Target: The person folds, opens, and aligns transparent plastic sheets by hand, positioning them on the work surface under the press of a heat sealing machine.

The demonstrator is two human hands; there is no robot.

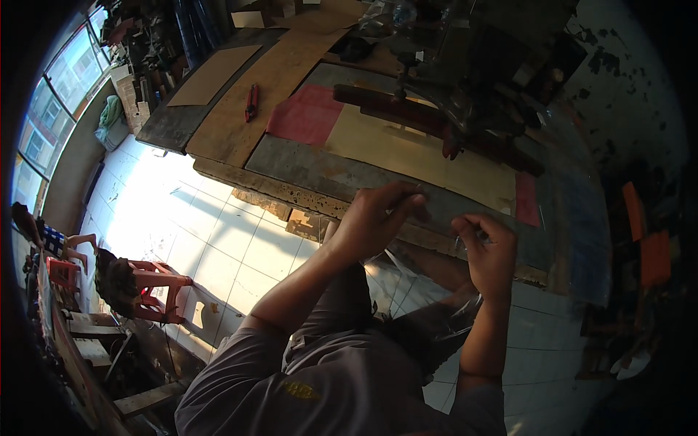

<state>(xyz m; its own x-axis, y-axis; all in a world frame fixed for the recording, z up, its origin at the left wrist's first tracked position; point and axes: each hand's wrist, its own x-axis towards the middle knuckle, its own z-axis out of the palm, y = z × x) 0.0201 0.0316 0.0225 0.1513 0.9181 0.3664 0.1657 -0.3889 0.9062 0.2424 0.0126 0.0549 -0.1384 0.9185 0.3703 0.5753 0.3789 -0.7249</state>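
Observation:
My left hand [385, 216] is raised in front of the worktable's near edge, with thumb and fingers pinched together. To its right my right hand [486, 243] is also pinched. Between and below them hangs a thin clear plastic sheet [429, 283], and both hands appear to grip its upper edge. Through it the trousers and floor show with glints. Beyond the hands a pale yellow sheet [407, 149] lies on the grey table surface [313, 166], over pink-red material [309, 116] that shows at both ends.
A dark machine bar [436, 129] crosses above the yellow sheet. A red utility knife [251, 102] lies on the wooden board [233, 123], near a cardboard piece [214, 75]. On the tiled floor to the left stands a red stool [160, 287]. Another person [65, 240] is at far left.

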